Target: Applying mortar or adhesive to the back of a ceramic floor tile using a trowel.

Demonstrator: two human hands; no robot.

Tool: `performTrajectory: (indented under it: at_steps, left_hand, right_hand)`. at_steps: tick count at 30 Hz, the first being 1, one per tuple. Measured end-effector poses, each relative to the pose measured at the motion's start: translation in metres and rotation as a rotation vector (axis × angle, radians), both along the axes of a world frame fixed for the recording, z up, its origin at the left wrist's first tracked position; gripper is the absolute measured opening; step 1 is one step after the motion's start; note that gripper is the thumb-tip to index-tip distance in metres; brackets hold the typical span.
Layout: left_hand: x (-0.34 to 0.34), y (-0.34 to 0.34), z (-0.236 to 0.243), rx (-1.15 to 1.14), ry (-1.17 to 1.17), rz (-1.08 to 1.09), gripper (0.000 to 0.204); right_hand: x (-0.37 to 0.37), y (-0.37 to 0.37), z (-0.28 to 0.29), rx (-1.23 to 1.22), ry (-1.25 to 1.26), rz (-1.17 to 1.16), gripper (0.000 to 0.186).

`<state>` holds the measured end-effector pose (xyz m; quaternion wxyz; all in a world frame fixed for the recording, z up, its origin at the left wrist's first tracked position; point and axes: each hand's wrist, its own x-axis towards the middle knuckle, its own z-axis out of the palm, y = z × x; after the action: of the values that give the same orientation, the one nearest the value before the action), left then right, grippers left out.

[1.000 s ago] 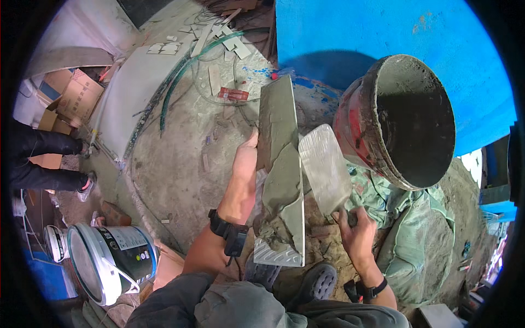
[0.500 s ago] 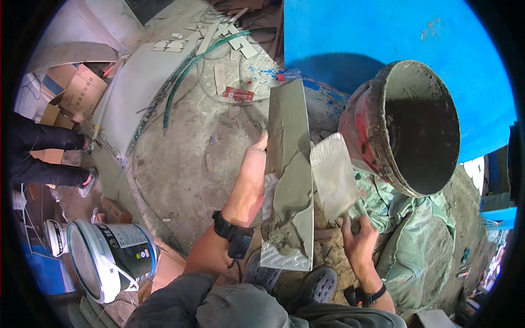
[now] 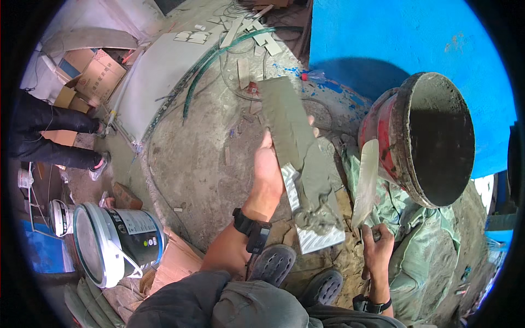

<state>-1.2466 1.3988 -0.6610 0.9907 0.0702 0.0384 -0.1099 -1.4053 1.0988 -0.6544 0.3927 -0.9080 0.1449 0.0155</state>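
Right hand: closest to me, my right hand (image 3: 377, 249) is clenched around the handle of a trowel (image 3: 365, 183); the fingers are wrapped tight and the handle itself is mostly hidden inside the fist.
Trowel: one, blade pointing up and away, standing just beside the tile's right edge; I cannot tell whether it touches the tile.
Left hand: my left hand (image 3: 268, 175) grasps a long tile (image 3: 301, 164) from its left edge, thumb on the near side; the other fingers are hidden behind the tile, with one fingertip (image 3: 311, 120) showing past its right edge.
Tile: one, held in the air above the ground, tilted, far end up. Grey mortar (image 3: 314, 180) covers most of its face; the near end shows a bare ribbed corner.
Shoes: two dark perforated ones (image 3: 273, 262) at the lower edge, partly hidden by my knees.
Paint bucket: one white bucket (image 3: 112, 243) lying on its side at the ground's lower left.
Mortar tub: one red, mortar-caked tub (image 3: 432, 136) at the right, tipped toward me, resting on green sacking (image 3: 415, 240); its inside is in shadow.
Other person: two dark-clad limbs (image 3: 49, 136) at the far left edge, cut off by the rim.
Far ground: tile offcuts (image 3: 191, 37) and a green hose (image 3: 219, 60), too scattered to count.
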Motion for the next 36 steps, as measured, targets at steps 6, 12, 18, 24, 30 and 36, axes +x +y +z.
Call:
performTrajectory:
  at_steps: [6, 12, 18, 24, 30, 36]
  left_hand:
    - [-0.005, 0.014, 0.003, -0.118, 0.026, 0.134, 0.058]
    - [-0.002, 0.044, -0.031, -0.187, -0.056, 0.139, 0.056]
    - [-0.008, 0.048, -0.017, -0.213, 0.098, 0.215, 0.052]
    - [-0.020, 0.048, -0.023, -0.295, -0.132, 0.085, 0.055]
    - [-0.021, 0.039, -0.033, -0.276, -0.152, 0.135, 0.059]
    - [-0.027, 0.031, -0.038, -0.230, -0.001, 0.091, 0.072]
  right_hand:
    - [-0.008, -0.005, -0.002, -0.017, -0.021, -0.004, 0.036]
    - [-0.012, -0.006, -0.017, -0.040, -0.021, -0.065, 0.037]
    - [-0.020, -0.018, -0.032, -0.142, -0.027, -0.079, 0.035]
    - [-0.017, -0.007, -0.009, -0.089, -0.046, -0.061, 0.035]
    - [-0.013, -0.006, 0.009, -0.039, -0.033, -0.059, 0.035]
    - [-0.002, 0.002, 0.038, -0.173, -0.038, 0.143, 0.029]
